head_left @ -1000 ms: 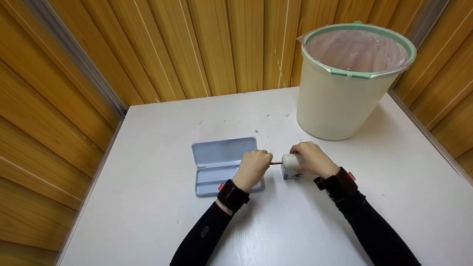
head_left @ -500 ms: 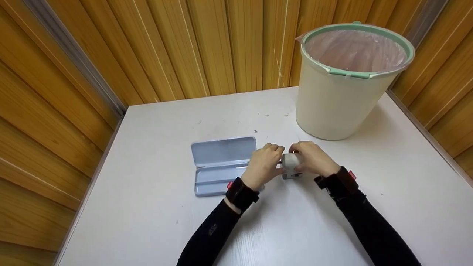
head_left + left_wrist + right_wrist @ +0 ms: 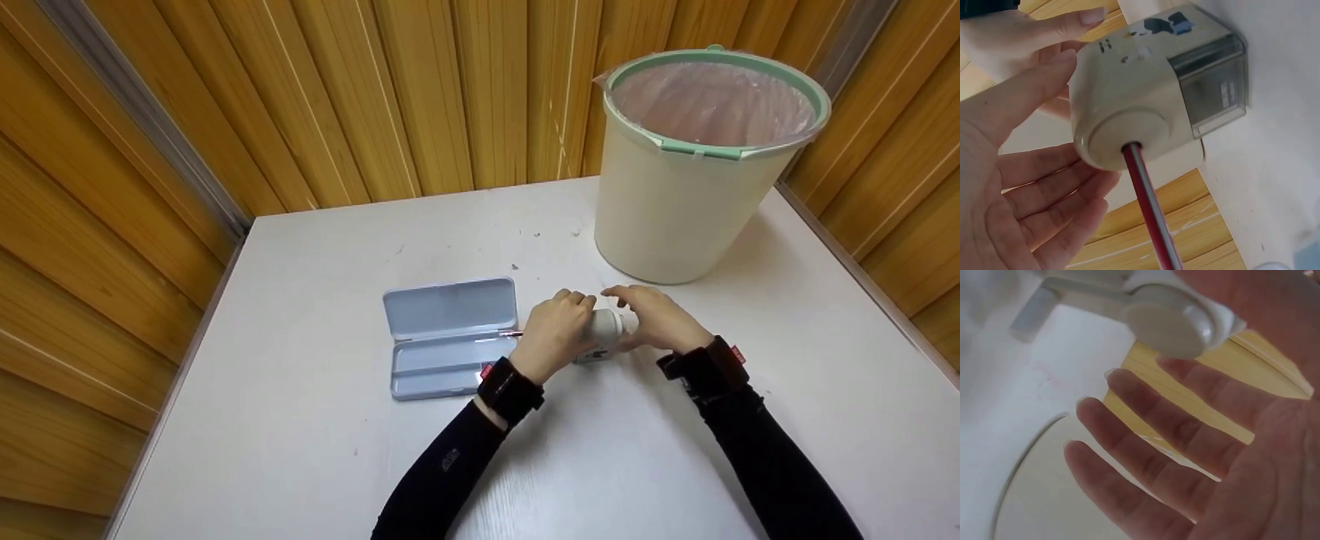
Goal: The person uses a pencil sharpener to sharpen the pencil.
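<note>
Between hands (image 3: 556, 337) (image 3: 666, 321): sharpener (image 3: 1123, 93), gripped by left; pencil (image 3: 1154, 216) in hole.

We see the bench (image 3: 300, 315) brightly lit, a pale glare toward six o'clock and soft shadow beside the bin (image 3: 675, 202) at four; our right-wrist view blurs toward eleven, softening the crank (image 3: 1089, 300).

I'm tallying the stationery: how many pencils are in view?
1: the striped pencil, one end in the sharpener, the other toward the open blue case. The left wristband covers the case's near right corner, so others may be hidden.
</note>
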`<state>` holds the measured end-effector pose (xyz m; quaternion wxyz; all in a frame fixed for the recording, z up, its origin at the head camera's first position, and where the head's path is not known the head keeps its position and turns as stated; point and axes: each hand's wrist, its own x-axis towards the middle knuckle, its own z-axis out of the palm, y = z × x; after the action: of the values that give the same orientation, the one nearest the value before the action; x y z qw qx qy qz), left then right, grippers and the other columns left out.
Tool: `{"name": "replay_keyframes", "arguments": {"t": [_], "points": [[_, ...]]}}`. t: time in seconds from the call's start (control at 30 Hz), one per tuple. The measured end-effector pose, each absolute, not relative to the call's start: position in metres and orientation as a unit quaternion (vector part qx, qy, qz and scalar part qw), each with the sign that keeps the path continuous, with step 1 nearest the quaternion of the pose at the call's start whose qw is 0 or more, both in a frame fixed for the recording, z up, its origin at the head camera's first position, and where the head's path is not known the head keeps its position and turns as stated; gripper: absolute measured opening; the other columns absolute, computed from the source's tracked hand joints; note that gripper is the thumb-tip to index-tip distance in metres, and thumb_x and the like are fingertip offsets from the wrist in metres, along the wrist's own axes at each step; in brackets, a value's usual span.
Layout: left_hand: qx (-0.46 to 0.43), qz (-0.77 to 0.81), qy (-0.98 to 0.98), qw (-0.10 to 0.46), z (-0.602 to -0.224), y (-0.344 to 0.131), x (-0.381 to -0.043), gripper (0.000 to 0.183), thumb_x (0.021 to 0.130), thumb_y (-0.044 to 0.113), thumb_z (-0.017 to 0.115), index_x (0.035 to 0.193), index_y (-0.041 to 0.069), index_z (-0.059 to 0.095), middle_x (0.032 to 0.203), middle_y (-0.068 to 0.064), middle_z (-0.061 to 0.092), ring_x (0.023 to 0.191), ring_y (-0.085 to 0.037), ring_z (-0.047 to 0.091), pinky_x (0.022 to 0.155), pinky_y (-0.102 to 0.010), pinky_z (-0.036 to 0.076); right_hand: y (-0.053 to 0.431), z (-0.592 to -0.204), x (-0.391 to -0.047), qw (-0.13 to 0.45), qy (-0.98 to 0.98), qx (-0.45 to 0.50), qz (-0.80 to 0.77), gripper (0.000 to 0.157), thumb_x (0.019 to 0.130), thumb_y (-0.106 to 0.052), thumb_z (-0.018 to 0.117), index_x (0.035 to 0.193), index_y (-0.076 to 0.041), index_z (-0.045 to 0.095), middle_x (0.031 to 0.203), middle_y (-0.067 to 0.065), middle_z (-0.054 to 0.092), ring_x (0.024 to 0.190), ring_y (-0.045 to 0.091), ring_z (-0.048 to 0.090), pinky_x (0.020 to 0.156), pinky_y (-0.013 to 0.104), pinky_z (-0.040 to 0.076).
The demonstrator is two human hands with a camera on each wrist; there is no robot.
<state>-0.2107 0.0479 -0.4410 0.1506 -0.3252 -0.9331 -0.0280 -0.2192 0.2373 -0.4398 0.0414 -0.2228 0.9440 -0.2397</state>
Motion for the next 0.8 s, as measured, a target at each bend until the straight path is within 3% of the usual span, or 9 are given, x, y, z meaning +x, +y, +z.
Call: {"name": "replay_keyframes", "arguments": {"t": [0.37,0.57,0.8], "points": [[-0.308,0.002,-0.945,0.115,-0.447,0.068,-0.212,0.036,0.075,0.037,0.082,0.1,0.013,0.071,0.095,0.002,0.072,0.085,-0.013,0.067,0.066,-0.027,0.057,0.244,-0.46,-0.235,0.078,0.948,-0.197,-0.236,0.038,0.061,0.003,0.081,0.096,0.006,0.068,0.085,0.016,0.07,0.075,0.026,0.061,0.071,0.039,0.05],[-0.308,0.004,-0.944,0.121,-0.449,0.069,-0.212,0.032,0.073,0.035,0.084,0.095,0.014,0.072,0.09,0.003,0.073,0.081,-0.013,0.069,0.064,-0.028,0.057,0.243,-0.468,-0.24,0.074,0.951,-0.189,-0.233,0.017,0.063,0.002,0.079,0.078,0.002,0.069,0.07,0.007,0.067,0.067,0.019,0.055,0.065,0.035,0.046],[-0.306,0.016,-0.94,0.151,-0.452,0.071,-0.211,0.019,0.076,0.025,0.08,0.091,0.015,0.072,0.086,0.003,0.073,0.078,-0.012,0.069,0.062,-0.027,0.056,0.241,-0.472,-0.24,0.056,0.954,-0.19,-0.227,0.011,0.064,0.003,0.078,0.071,0.0,0.07,0.067,0.006,0.066,0.064,0.017,0.05,0.063,0.036,0.046]]}}
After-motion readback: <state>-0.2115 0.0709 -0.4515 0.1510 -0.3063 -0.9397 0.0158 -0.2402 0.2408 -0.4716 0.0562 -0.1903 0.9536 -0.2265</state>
